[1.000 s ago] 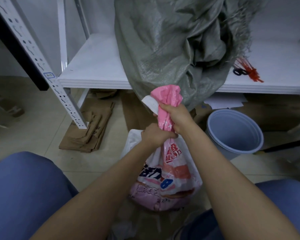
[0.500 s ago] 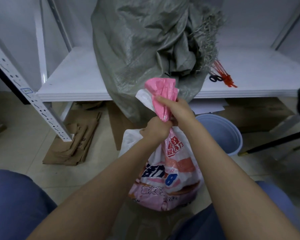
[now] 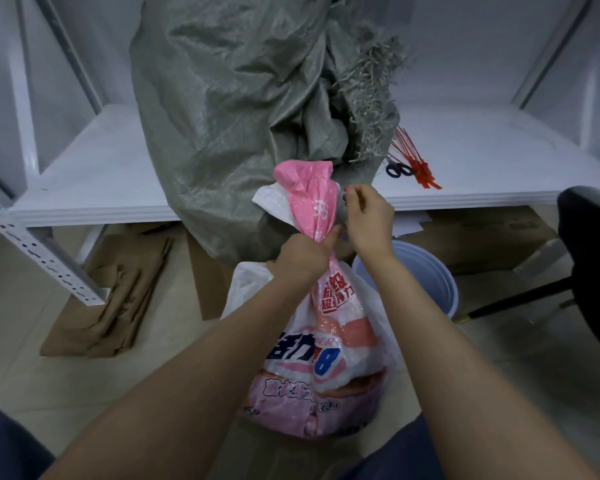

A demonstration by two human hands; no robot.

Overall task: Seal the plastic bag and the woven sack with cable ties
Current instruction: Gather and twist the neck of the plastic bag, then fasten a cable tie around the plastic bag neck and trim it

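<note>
A pink and white printed plastic bag (image 3: pixel 326 358) stands on the floor between my knees, its top gathered into a twisted neck. My left hand (image 3: pixel 302 258) grips that neck from the left. My right hand (image 3: pixel 369 220) hovers just right of the bag's pink top, its fingers loosely curled and holding nothing that I can make out. Behind the bag, a grey-green woven sack (image 3: pixel 239 98) with a frayed open mouth leans on the white shelf (image 3: pixel 101 174). Red cable ties (image 3: pixel 416 161) lie on the shelf right of the sack.
Dark-handled scissors (image 3: pixel 399 170) lie beside the ties. A pale blue bucket (image 3: pixel 430 275) stands on the floor right of the bag. Flattened cardboard (image 3: pixel 111 306) lies at the left under a perforated shelf post (image 3: pixel 39 251). A dark chair (image 3: pixel 589 254) is at the right edge.
My right hand has let go of the bag's neck and lifted to the right of it. My left hand keeps its grip. The view has shifted slightly.
</note>
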